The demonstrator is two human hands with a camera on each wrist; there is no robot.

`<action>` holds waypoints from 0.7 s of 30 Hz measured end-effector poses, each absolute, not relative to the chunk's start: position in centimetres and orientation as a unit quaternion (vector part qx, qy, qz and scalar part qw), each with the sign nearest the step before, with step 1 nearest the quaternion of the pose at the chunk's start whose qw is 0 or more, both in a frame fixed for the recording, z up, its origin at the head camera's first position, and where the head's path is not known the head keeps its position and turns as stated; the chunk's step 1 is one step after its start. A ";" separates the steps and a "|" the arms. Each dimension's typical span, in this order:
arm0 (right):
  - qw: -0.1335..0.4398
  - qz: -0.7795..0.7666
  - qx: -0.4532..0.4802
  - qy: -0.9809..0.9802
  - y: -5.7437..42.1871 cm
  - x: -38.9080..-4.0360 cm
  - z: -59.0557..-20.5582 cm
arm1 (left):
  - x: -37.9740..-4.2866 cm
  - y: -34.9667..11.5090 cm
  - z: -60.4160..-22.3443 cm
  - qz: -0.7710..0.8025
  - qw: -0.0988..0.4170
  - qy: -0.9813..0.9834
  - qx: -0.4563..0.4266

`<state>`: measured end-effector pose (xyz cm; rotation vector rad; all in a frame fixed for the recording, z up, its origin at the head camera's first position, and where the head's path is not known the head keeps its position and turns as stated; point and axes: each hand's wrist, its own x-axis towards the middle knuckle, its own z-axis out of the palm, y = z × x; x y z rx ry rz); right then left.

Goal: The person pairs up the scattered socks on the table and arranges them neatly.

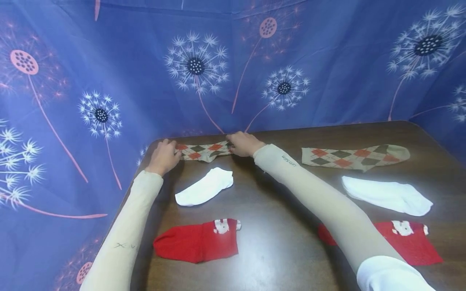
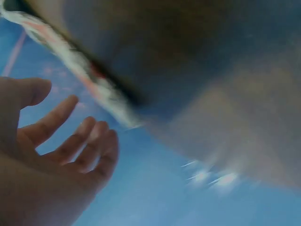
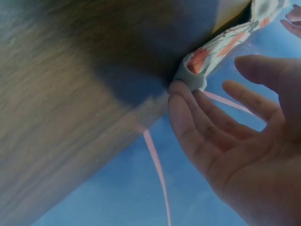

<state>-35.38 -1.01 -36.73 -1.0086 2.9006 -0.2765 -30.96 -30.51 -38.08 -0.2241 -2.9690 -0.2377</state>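
Note:
An argyle sock in beige, orange and dark green lies along the far left part of the table. At its left end is my left hand. In the left wrist view the fingers of that hand are loosely bent, apart from the sock. My right hand is at the sock's other end. In the right wrist view its extended fingertips touch the grey end of the sock, while the thumb stays away. Part of the sock's right end is hidden under this hand in the head view.
Nearer on the left lie a white sock and a red sock. Another argyle sock, white sock and red sock lie on the right, the red one partly behind my right arm. A blue patterned cloth hangs behind the brown table.

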 end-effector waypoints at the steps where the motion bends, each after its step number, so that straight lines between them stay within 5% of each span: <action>1: 0.031 -0.091 -0.326 0.941 -1.0 -35.5 -36.8 | -31.1 -30.9 -38.4 -0.086 0.080 -0.991 -0.068; 15: 0.028 -0.140 -0.280 0.949 0.2 -36.7 -37.5 | -32.2 -33.1 -38.6 -0.127 0.065 -0.989 -0.026; 21: 0.040 -0.142 -0.256 0.955 0.5 -36.4 -38.3 | -32.0 -32.3 -38.6 -0.158 0.006 -0.987 0.024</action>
